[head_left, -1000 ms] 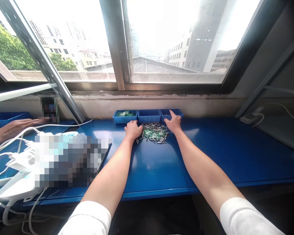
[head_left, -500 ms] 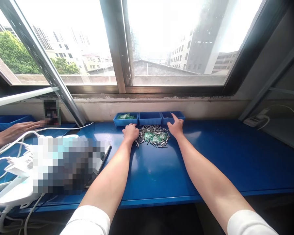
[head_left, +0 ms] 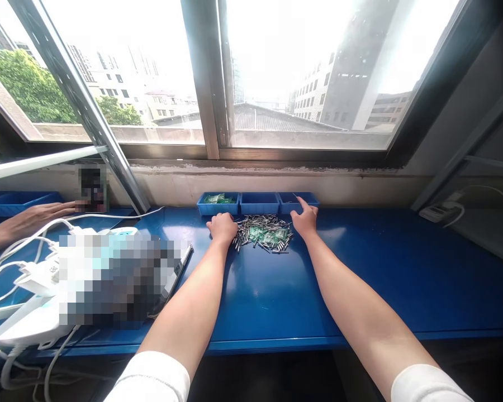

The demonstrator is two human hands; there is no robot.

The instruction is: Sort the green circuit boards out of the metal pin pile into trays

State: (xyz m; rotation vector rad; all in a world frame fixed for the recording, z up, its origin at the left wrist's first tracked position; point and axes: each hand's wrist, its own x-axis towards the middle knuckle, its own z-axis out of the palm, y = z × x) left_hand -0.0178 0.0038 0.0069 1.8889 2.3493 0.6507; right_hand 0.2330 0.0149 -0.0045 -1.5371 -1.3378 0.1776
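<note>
My left hand [head_left: 223,228] rests at the left edge of a pile of short dark metal pins [head_left: 245,226], its fingers curled closed; whatever they may hold is hidden. Among the pins lie green-tinted clear packets [head_left: 268,235]. My right hand [head_left: 305,219] is by the front of the right blue bin [head_left: 285,207], index finger stretched over the rim and thumb apart. A thin sliver, perhaps a pin, shows near that fingertip. Next to it stand the middle blue bin [head_left: 259,205] and the left blue bin [head_left: 218,210], which holds more green packets.
A white power strip [head_left: 29,329] with plugs and cables lies at left, beside a blurred-out area. Another person's hand [head_left: 37,219] reaches in near another blue bin [head_left: 25,204]. A metal post [head_left: 117,167] rises from the blue table [head_left: 268,301] before the window.
The view has shifted slightly, moving the scene a little to the right. Both hands stay in nearly the same places by the pile and the right bin.
</note>
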